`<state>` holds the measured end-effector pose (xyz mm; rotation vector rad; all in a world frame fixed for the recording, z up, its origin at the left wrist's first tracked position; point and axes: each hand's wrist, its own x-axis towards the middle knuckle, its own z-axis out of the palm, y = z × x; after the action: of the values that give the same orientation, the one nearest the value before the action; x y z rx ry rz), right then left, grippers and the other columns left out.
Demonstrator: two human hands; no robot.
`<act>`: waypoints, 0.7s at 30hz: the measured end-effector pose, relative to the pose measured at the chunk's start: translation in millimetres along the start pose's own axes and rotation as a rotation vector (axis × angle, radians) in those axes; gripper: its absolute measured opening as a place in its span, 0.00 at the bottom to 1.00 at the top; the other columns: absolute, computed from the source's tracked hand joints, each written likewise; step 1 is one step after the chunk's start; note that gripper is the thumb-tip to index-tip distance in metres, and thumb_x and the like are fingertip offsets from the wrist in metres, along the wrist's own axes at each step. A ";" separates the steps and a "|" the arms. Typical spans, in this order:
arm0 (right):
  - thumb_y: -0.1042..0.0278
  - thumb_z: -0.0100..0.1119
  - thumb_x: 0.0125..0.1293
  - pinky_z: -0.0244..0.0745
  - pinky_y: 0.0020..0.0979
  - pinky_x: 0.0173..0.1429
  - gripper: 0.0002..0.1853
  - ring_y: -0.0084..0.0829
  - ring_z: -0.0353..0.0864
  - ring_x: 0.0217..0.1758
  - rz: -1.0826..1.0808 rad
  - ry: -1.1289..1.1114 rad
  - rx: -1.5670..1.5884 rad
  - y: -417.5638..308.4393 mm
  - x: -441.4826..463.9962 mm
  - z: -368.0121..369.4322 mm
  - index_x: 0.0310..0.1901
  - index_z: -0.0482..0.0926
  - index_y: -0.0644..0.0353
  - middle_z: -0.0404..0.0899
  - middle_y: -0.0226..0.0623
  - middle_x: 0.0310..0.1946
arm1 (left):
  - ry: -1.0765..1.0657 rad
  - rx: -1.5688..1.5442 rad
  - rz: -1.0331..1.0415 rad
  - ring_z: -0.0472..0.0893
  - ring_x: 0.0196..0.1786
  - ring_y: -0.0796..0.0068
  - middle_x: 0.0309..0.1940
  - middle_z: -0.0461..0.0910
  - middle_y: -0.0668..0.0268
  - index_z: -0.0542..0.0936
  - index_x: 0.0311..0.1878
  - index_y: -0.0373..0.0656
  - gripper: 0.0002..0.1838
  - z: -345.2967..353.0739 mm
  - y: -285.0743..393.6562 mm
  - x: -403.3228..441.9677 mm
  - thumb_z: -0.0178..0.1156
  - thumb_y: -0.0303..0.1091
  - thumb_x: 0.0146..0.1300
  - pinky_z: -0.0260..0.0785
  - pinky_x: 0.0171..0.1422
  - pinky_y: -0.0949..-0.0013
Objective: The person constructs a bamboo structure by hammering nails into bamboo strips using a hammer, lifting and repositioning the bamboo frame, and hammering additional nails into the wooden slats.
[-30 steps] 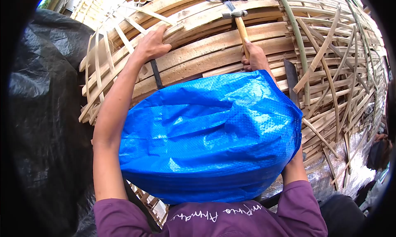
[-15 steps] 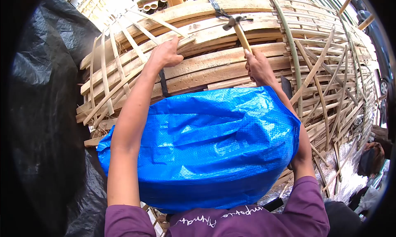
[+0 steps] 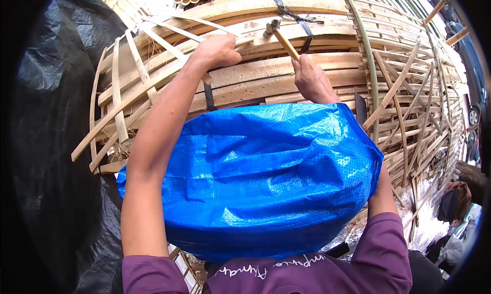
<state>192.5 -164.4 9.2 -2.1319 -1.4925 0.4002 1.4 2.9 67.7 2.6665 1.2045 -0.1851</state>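
My left hand (image 3: 217,52) is closed on a bamboo strip (image 3: 120,108) where several flat strips cross into a loose lattice; its fingertips are hidden from me. To its right, my right hand (image 3: 313,80) grips the wooden handle of a hammer (image 3: 287,44). The hammer's metal head points up and left, over the pale timber and close to the strip ends beside my left hand. Stacked timber beams (image 3: 276,71) lie beneath both hands. I cannot make out any contact between the hammer head and the wood.
A blue woven plastic sheet (image 3: 266,176) bulges between my forearms. Black plastic sheeting (image 3: 56,140) hangs at the left. Black strapping (image 3: 294,15) binds the beams. Bamboo lattice panels (image 3: 409,89) spread to the right, with a parked car (image 3: 466,64) beyond.
The hammer head has moved left and slightly down, nearer my left hand. My left hand is a little higher and further right, and the strips' lower ends have swung left.
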 end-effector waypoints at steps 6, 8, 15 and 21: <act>0.53 0.43 0.75 0.67 0.63 0.45 0.17 0.72 0.75 0.39 0.058 -0.001 0.019 0.2 9.7 0.0 0.41 0.68 0.62 0.77 0.69 0.31 | 0.005 -0.069 -0.185 0.79 0.53 0.47 0.47 0.80 0.41 0.75 0.51 0.32 0.27 9.2 12.4 -6.8 0.55 0.37 0.48 0.71 0.58 0.54; 0.52 0.43 0.74 0.68 0.62 0.46 0.19 0.72 0.75 0.41 0.054 0.059 0.082 8.2 10.8 6.9 0.41 0.69 0.64 0.77 0.70 0.33 | -0.018 -0.075 -0.203 0.79 0.54 0.48 0.48 0.80 0.42 0.75 0.53 0.34 0.27 10.6 18.0 -9.5 0.56 0.38 0.48 0.71 0.58 0.53; 0.50 0.42 0.75 0.67 0.61 0.52 0.22 0.70 0.74 0.47 0.159 0.047 0.103 4.4 7.7 9.6 0.44 0.72 0.65 0.77 0.71 0.38 | 0.008 -0.115 -0.280 0.79 0.57 0.49 0.51 0.80 0.45 0.76 0.54 0.35 0.26 8.4 30.9 -17.0 0.55 0.36 0.50 0.69 0.62 0.53; 0.49 0.42 0.75 0.67 0.59 0.52 0.23 0.69 0.74 0.49 0.160 0.045 0.177 14.5 7.9 16.8 0.46 0.73 0.64 0.77 0.70 0.40 | 0.052 -0.112 -0.294 0.79 0.56 0.48 0.50 0.80 0.43 0.78 0.51 0.34 0.24 3.1 33.3 -19.7 0.54 0.35 0.50 0.70 0.61 0.53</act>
<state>198.2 -157.1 -12.4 -2.1101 -1.2179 0.5176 13.4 -33.6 73.2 2.4030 1.5710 -0.0905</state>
